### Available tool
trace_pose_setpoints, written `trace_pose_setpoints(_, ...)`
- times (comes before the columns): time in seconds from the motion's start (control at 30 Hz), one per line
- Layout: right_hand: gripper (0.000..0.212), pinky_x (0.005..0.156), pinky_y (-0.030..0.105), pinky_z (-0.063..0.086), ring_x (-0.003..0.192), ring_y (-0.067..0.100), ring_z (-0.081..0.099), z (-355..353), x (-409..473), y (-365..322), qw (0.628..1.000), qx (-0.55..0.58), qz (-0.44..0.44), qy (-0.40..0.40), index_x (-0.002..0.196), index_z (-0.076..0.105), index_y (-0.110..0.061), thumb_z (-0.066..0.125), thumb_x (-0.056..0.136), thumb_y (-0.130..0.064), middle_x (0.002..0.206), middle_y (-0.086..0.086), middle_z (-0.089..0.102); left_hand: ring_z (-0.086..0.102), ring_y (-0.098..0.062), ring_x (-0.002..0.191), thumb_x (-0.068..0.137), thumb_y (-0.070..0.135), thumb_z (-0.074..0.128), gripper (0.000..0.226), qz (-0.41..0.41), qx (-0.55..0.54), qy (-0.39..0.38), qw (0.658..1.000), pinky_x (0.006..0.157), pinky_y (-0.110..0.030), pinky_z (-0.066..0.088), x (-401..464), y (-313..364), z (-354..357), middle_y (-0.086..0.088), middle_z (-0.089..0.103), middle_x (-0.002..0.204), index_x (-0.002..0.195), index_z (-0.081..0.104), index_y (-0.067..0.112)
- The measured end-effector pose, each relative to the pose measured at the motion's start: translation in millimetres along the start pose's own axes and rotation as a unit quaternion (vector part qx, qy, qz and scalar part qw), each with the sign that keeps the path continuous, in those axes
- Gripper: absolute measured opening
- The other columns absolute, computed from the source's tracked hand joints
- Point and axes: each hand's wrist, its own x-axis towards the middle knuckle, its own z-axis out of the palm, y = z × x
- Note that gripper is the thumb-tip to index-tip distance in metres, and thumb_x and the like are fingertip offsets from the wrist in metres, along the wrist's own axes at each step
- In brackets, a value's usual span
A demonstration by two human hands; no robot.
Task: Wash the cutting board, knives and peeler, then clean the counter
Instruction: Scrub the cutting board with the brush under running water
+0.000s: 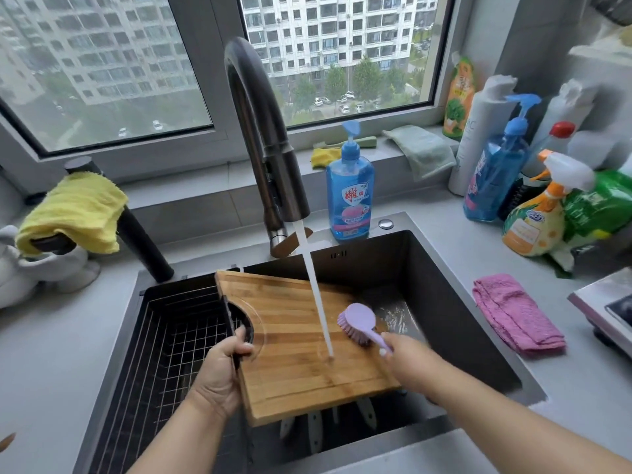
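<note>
Two bare forearms enter from the lower edge of the view, one at each side. No sleeve, cuff, glove, watch, bracelet or ring shows on either arm as far as the picture reaches. The left hand (224,367) is in sharp focus; its knuckles and thumb are plainly seen, and the thumbnail is short, with no visible varnish. The right hand (408,359) is blurred, so its nails and finer details cannot be made out. The right forearm shows at greater length than the left.

Board (290,340) in sink (444,302), knives (314,429) under it, rack (171,336) left
</note>
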Motion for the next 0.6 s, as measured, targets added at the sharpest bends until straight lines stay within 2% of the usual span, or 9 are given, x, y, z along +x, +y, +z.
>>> trace_pose_setpoints(0.07, 0.019, 0.054, 0.025, 0.036, 0.064, 0.011, 0.049, 9.6, -28.8, -24.2, 0.999, 0.020, -0.030, -0.024, 0.112, 0.053, -0.028, 0.039, 0.099, -0.029, 0.080, -0.006, 0.054, 0.064, -0.036, 0.084, 0.069, 0.003, 0.037, 0.060, -0.014, 0.024, 0.003, 1.000, 0.081, -0.048, 0.053, 5.4, -6.3, 4.8, -0.022, 0.065, 0.100, 0.127, 0.055, 0.005)
trace_pose_setpoints(0.13, 0.028, 0.060, 0.027, 0.039, 0.073, 0.016, 0.053, 14.0, -48.8, -47.6, 0.996, 0.027, -0.077, -0.037, 0.125, 0.050, -0.029, 0.039, 0.099, -0.031, 0.093, -0.002, 0.061, 0.063, -0.032, 0.074, 0.064, 0.002, 0.038, 0.060, -0.033, 0.027, 0.008, 0.999, 0.071, -0.042, 0.056, 9.2, -12.3, 10.3, -0.020, 0.065, 0.091, 0.121, 0.058, 0.005)
trace_pose_setpoints(0.2, 0.029, 0.058, 0.028, 0.038, 0.076, 0.018, 0.053, 13.5, -47.8, -62.4, 0.992, 0.040, -0.107, -0.044, 0.126, 0.050, -0.030, 0.038, 0.100, -0.029, 0.096, 0.000, 0.062, 0.062, -0.031, 0.070, 0.056, 0.005, 0.044, 0.065, -0.050, 0.034, 0.017, 0.998, 0.062, -0.039, 0.058, 10.6, -15.9, 13.5, -0.020, 0.064, 0.090, 0.119, 0.059, 0.005)
trace_pose_setpoints(0.3, 0.021, 0.051, 0.025, 0.036, 0.068, 0.014, 0.050, 9.1, -18.7, -60.3, 0.994, 0.072, -0.076, -0.038, 0.109, 0.056, -0.026, 0.039, 0.098, -0.023, 0.081, -0.005, 0.056, 0.060, -0.034, 0.076, 0.050, 0.005, 0.045, 0.076, -0.069, 0.065, 0.002, 0.995, 0.066, -0.039, 0.056, 13.6, -16.7, 10.7, -0.023, 0.060, 0.099, 0.126, 0.056, 0.004)
trace_pose_setpoints(0.4, 0.015, 0.056, 0.027, 0.039, 0.066, 0.019, 0.048, 12.2, 5.2, -36.8, 0.999, 0.049, -0.013, -0.021, 0.085, 0.049, -0.024, 0.040, 0.097, -0.022, 0.074, -0.003, 0.050, 0.063, -0.029, 0.063, 0.068, -0.007, 0.033, 0.059, -0.064, 0.109, -0.012, 0.992, 0.060, -0.036, 0.056, 16.5, -15.6, 3.3, -0.020, 0.065, 0.085, 0.120, 0.057, 0.007)
trace_pose_setpoints(0.43, 0.015, 0.057, 0.028, 0.039, 0.065, 0.018, 0.048, 14.5, 3.5, -30.5, 0.999, 0.038, -0.009, -0.026, 0.083, 0.049, -0.023, 0.040, 0.096, -0.023, 0.073, -0.003, 0.049, 0.062, -0.027, 0.059, 0.074, -0.011, 0.030, 0.056, -0.056, 0.124, -0.006, 0.991, 0.058, -0.035, 0.055, 17.2, -14.4, 2.1, -0.019, 0.065, 0.081, 0.118, 0.057, 0.012)
trace_pose_setpoints(0.5, 0.015, 0.057, 0.027, 0.039, 0.062, 0.014, 0.047, 19.9, -10.8, -27.3, 0.998, 0.026, -0.027, -0.051, 0.096, 0.055, -0.023, 0.041, 0.096, -0.025, 0.074, -0.004, 0.052, 0.060, -0.026, 0.058, 0.081, -0.013, 0.029, 0.056, -0.045, 0.148, -0.002, 0.988, 0.057, -0.035, 0.055, 17.0, -11.4, 0.7, -0.021, 0.065, 0.084, 0.113, 0.055, 0.024)
trace_pose_setpoints(0.6, 0.026, 0.063, 0.027, 0.044, 0.072, 0.011, 0.057, 23.1, -23.6, -45.4, 0.993, 0.064, -0.077, -0.060, 0.118, 0.056, -0.037, 0.042, 0.096, -0.029, 0.094, -0.005, 0.066, 0.066, -0.030, 0.071, 0.089, -0.012, 0.036, 0.051, -0.041, 0.162, -0.004, 0.986, 0.068, -0.042, 0.058, 13.4, -7.0, -2.6, -0.024, 0.069, 0.097, 0.112, 0.054, 0.030)
